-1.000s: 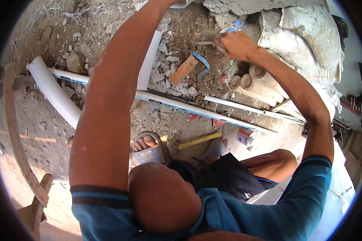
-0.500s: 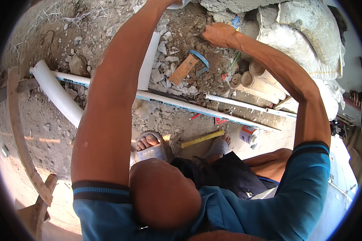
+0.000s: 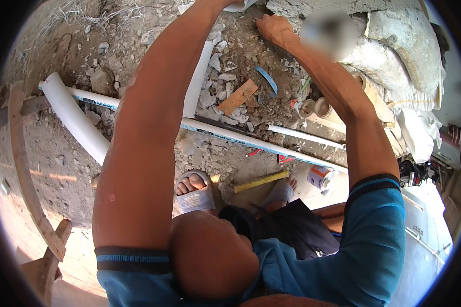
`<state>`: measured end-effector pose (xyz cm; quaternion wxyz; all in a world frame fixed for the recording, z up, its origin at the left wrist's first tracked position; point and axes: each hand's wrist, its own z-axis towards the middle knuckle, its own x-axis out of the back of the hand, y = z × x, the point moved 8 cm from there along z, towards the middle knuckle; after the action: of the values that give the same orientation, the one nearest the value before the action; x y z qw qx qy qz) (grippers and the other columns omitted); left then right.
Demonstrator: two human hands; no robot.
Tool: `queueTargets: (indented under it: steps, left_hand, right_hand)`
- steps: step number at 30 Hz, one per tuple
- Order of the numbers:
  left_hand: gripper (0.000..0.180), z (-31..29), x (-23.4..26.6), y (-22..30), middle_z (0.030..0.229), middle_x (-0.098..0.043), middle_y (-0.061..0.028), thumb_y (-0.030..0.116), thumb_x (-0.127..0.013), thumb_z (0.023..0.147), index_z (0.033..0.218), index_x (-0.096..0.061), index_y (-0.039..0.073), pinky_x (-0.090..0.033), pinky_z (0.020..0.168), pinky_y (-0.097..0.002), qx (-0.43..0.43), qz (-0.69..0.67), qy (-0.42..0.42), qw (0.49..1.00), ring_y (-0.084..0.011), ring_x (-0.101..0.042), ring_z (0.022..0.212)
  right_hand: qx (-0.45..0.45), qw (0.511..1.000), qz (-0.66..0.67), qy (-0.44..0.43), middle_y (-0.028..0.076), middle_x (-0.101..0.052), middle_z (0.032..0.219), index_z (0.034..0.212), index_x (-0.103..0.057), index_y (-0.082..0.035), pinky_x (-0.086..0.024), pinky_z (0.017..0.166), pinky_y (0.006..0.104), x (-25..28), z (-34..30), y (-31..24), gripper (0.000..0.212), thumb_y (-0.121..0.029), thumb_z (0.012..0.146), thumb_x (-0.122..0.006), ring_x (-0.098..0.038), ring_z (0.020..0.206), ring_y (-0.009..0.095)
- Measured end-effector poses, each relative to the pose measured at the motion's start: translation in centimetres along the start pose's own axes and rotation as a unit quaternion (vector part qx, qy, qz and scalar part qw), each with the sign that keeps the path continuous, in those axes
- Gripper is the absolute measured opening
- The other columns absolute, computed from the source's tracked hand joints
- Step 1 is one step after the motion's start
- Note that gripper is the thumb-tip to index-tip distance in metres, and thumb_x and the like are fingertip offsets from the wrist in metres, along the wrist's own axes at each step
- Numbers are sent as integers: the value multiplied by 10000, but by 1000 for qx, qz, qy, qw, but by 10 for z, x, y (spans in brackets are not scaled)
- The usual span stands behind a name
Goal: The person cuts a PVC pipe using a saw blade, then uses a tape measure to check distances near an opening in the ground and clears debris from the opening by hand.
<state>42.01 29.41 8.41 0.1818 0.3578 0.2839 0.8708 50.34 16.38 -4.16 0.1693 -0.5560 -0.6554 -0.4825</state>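
Observation:
My left hand (image 3: 224,3) is mostly cut off by the top edge, beside a white pipe end (image 3: 241,6) that it seems to touch; its fingers are hidden. To the right of it, my right hand (image 3: 274,28) is over the dirt, below a rough concrete edge (image 3: 322,7). Its fingers are curled, and whatever may be in them cannot be made out. Beneath my left forearm lies a wide white pipe piece (image 3: 197,79). A flat wooden piece (image 3: 238,96) and a curved blue strip (image 3: 267,80) rest on the rubble between my arms.
A long white pipe (image 3: 230,137) crosses the ground, near a shorter thin one (image 3: 307,136). Another wide pipe (image 3: 76,116) lies left. Bamboo-like tubes (image 3: 325,108) and sacks (image 3: 397,33) stand right, partly behind a blurred patch. Near my feet are a yellow strip (image 3: 261,181) and a can (image 3: 320,177).
My right hand has moved slightly farther away, and my right elbow has swung inward to the left. The view has shifted a little. My left arm stays stretched out at the top edge.

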Motion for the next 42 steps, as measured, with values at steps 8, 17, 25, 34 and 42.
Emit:
queueTargets:
  steps: [8,17,25,34,42]
  left_hand:
    - [533,-8,-2,-15,911,-700,-203,570,-697,915,911,-675,37,-520,789,-515,-1,29,6,1000,-429,-674,907]
    - [525,-4,-6,-5,974,-695,-225,531,-691,931,941,-652,8,-515,820,-509,-30,14,-3,999,-430,-664,955]
    - [551,-13,4,-9,923,-714,-212,581,-687,911,927,-678,30,-525,796,-521,20,28,-21,999,-423,-684,935]
    - [557,-7,2,-5,955,-718,-203,589,-665,925,929,-679,32,-527,825,-515,11,30,-10,999,-420,-682,947]
    - [534,-5,-3,-8,952,-717,-206,572,-668,932,935,-676,38,-526,824,-519,1,26,6,1000,-419,-681,945]
  right_hand:
    - [207,965,-26,-157,234,-744,1011,1005,-721,22,-601,858,482,38,-67,-32,234,-167,902,-628,-721,1049,396]
    - [15,945,255,-203,217,-752,929,968,-750,-33,-586,750,447,26,-61,-10,400,-403,902,-614,-750,923,310]
    - [-53,830,478,-282,117,-752,998,1001,-746,26,-594,710,387,-37,-40,10,667,-630,919,-657,-719,825,234]
    - [-429,786,427,122,237,-729,1183,1114,-777,-81,-549,972,503,-70,15,12,379,-373,877,-730,-700,1132,409]
    - [-358,748,534,164,177,-759,1105,1109,-761,-41,-551,893,449,-83,-5,31,362,-314,873,-740,-725,981,358]
